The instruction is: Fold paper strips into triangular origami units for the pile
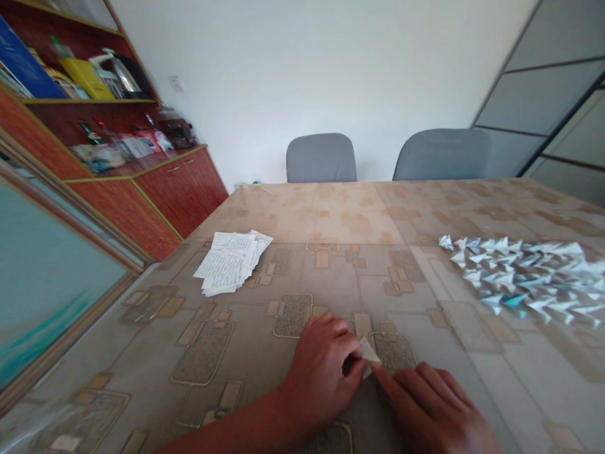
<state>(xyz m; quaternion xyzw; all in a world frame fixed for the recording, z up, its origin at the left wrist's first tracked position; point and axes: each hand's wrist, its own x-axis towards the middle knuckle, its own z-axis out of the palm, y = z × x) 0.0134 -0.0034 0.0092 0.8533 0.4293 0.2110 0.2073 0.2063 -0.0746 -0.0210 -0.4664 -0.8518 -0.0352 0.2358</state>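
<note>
A small folded piece of white paper (370,353) is between my two hands, near the front middle of the table. My left hand (326,356) is closed on its left side, thumb and forefinger pinching it. From the right, my right hand (425,397) grips the paper's lower right corner with its forefinger; its thumb is hidden and the other fingers are curled. Part of the paper lies behind my left fingers.
A loose stack of printed paper slips (231,261) lies on the left of the patterned tablecloth (326,217). Several rows of folded paper pieces (524,274) stand at the right. Two grey chairs (321,157) are beyond the far edge; a red-brown cabinet (184,192) is at left.
</note>
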